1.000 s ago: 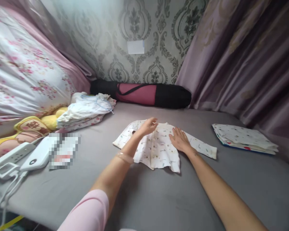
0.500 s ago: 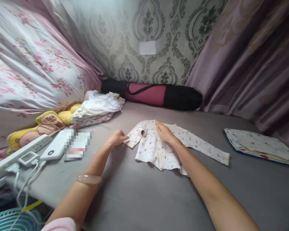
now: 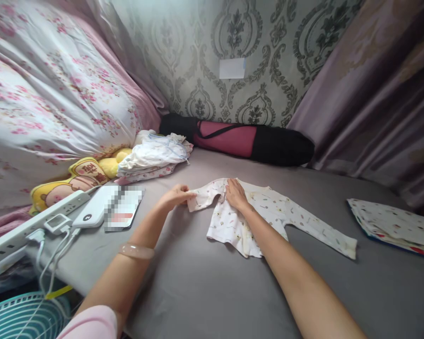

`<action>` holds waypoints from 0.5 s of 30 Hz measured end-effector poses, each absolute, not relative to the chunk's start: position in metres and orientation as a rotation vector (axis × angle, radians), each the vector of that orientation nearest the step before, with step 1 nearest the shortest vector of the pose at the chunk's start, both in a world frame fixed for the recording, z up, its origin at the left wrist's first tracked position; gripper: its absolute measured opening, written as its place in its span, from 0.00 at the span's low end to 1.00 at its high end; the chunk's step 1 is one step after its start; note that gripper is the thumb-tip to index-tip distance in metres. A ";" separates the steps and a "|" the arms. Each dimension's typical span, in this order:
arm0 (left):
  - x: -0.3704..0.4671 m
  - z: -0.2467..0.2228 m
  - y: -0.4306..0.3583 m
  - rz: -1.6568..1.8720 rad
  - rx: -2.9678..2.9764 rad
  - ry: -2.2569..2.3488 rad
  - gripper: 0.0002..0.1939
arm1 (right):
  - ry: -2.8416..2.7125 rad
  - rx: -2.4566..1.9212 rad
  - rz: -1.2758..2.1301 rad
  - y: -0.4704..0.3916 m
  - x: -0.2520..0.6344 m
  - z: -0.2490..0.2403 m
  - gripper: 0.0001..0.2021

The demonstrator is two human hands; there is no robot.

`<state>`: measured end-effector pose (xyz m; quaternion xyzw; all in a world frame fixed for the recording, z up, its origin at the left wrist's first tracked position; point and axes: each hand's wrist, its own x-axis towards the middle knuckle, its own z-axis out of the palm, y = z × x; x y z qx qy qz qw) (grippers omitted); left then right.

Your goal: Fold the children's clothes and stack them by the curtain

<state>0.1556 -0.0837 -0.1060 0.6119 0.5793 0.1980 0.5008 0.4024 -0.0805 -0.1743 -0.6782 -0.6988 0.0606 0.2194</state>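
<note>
A small white long-sleeved shirt (image 3: 268, 207) with a scattered print lies spread on the grey bed sheet (image 3: 205, 287). Its left-side sleeve is stretched outward, and my left hand (image 3: 176, 195) pinches the cuff between thumb and fingers. My right hand (image 3: 236, 194) rests flat on the shirt near the shoulder by the collar, fingers extended together. The other sleeve reaches out to the right, lying loose. Part of the shirt's front is hidden beneath my right forearm.
Folded clothes (image 3: 155, 153) are piled at the back left beside a yellow plush toy (image 3: 88, 174). A power strip (image 3: 38, 226), a white power bank (image 3: 97, 207) and cables lie left. Along the wall stretches a black-and-red long bag (image 3: 229, 139). Folded printed cloth (image 3: 395, 226) lies right.
My left hand has pulled the sleeve out straighter to the left. My right hand has shifted toward the shoulder on that side. The view has turned slightly left.
</note>
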 end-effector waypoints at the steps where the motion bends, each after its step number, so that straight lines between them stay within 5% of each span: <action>1: 0.153 -0.102 -0.080 0.542 1.432 1.379 0.16 | -1.932 -1.887 0.164 -0.081 0.401 -0.175 0.18; 10: 0.148 -0.107 -0.041 0.968 1.585 1.659 0.07 | -1.893 -2.082 0.253 -0.087 0.389 -0.170 0.28; 15: 0.151 -0.118 -0.027 0.831 1.858 1.955 0.12 | -1.915 -2.124 0.242 -0.090 0.384 -0.167 0.31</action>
